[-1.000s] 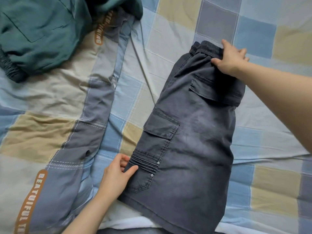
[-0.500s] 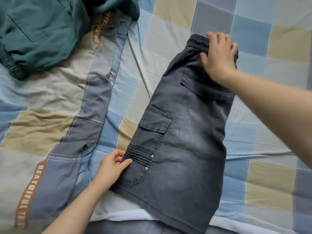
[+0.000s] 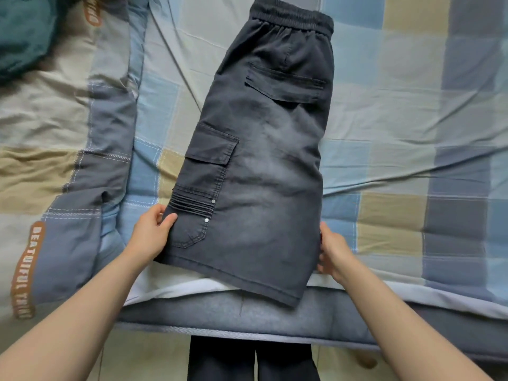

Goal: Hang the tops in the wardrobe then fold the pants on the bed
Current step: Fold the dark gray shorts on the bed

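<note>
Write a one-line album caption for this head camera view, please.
Both hands, left hand and right hand, grip the hem end of dark grey cargo shorts laid on a checked bed.

Shorts: dark grey cargo shorts [image 3: 264,160] lie flat on the bed [image 3: 398,105], between your hands.
Left hand [image 3: 152,235]: you pinch the left edge.
Right hand [image 3: 334,250]: you hold the right edge.

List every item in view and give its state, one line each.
Grey shorts: folded in half lengthwise, flat on the bed, hem over the edge.
Left hand: pinches the shorts' left edge.
Right hand: grips the shorts' right edge.
Green garment: crumpled, unfolded.
Checked bedcover: spread out, lightly creased.
</note>
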The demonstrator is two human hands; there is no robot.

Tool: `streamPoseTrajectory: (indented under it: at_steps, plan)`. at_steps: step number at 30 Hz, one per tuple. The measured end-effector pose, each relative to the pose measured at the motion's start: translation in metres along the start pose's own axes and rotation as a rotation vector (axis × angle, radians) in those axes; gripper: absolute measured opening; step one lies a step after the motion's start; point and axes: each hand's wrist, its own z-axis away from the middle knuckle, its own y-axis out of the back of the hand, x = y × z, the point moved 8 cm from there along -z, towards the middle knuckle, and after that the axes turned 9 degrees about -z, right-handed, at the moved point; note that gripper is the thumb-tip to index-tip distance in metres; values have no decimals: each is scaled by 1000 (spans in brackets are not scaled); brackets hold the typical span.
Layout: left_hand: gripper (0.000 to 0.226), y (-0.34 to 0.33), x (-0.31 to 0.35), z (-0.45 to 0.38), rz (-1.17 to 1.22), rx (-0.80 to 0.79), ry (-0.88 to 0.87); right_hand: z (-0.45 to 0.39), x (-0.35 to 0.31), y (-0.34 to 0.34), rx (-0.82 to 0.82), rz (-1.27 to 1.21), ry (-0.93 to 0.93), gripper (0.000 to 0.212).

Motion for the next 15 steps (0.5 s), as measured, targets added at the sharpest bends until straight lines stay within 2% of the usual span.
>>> streamPoseTrajectory:
  at_steps: [3, 7, 10, 12, 15]
  plan:
    - [11, -1, 0, 2, -31, 35, 7, 11, 6, 0, -25, 31, -60, 43]
    - [11, 0, 1, 1, -69, 80, 10, 14, -10, 5, 58, 222, 111, 38]
    - [15, 1, 2, 2, -120, 114, 7, 19, -13, 8, 112, 229, 185, 31]
    - [18, 3, 1, 2, -151, 133, 2, 25, -7, 1, 23, 60, 142, 26]
    - [21, 6, 1, 1, -179, 131, -13, 34, 1, -19, -237, -338, -100, 30]
